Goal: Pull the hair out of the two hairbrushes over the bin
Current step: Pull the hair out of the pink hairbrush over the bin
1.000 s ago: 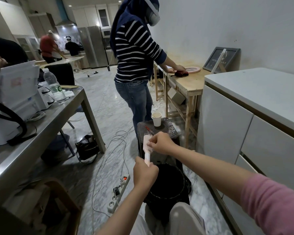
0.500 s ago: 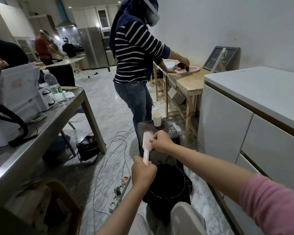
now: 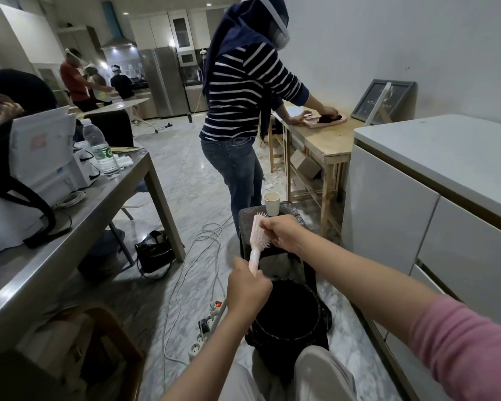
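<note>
A pale pink hairbrush (image 3: 257, 234) stands upright just above and behind the black bin (image 3: 289, 316), bristles facing right. My left hand (image 3: 248, 287) grips its handle from below. My right hand (image 3: 284, 233) is closed against the bristles, fingers pinched at them; whether hair is between the fingers is too small to tell. The bin sits on the floor between my knees, lined with a black bag. A second hairbrush is not visible; the spot on the stool behind my right hand is hidden.
A dark stool (image 3: 287, 211) behind the bin carries a paper cup (image 3: 272, 202). A person in a striped top (image 3: 243, 111) stands beyond it at a wooden table (image 3: 324, 140). White cabinets (image 3: 417, 212) on the right, a steel table (image 3: 78, 212) on the left, a power strip (image 3: 209, 325) with cables on the floor.
The brush has turned a little and my right hand has shifted along its bristles. The person in stripes has moved their hands on the wooden table.
</note>
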### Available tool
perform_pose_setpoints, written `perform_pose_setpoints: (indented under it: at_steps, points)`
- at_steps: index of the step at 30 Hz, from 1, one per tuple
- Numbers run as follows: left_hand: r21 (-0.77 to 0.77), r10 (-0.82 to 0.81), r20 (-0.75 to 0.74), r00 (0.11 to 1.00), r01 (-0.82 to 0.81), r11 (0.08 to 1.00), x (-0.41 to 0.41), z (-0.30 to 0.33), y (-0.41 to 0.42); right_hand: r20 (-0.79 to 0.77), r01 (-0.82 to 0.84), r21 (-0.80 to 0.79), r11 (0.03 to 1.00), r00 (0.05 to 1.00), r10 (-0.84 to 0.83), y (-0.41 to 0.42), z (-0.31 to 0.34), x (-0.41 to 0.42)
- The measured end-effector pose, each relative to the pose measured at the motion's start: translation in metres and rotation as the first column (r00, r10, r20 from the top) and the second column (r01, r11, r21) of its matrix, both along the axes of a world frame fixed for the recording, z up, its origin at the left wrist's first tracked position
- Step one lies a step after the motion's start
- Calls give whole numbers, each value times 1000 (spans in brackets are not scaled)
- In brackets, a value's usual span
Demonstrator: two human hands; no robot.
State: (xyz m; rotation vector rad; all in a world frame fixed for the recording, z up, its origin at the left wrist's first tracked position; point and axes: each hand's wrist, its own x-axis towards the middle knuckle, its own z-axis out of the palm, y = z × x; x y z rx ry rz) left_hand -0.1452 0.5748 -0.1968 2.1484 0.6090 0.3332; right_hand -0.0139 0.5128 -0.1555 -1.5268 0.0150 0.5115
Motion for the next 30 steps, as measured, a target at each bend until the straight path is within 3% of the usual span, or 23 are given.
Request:
perform_pose_setpoints:
  at_steps: [5, 11, 15, 20, 30]
  points:
    - [12, -26, 13, 1000, 26, 1000, 3, 4, 0, -34, -4, 21, 1000, 999, 5, -2, 10, 2]
    - [-31, -41, -71, 997, 39, 999, 6, -6, 3, -123, -45, -135, 990, 992, 28, 1, 19, 4]
    - [-112, 6, -141, 990, -22, 993, 3, -27, 16, -229, -73, 37, 997, 970, 80, 0, 37, 5]
    - [-217, 72, -80, 994, -88, 972, 2, -39, 23, -16, 6, 11, 1000, 1000, -6, -10, 46, 18]
    - [-319, 134, 31, 991, -117, 940, 9, -35, 24, 276, 207, -411, 888, 956, -95, -8, 4, 30]
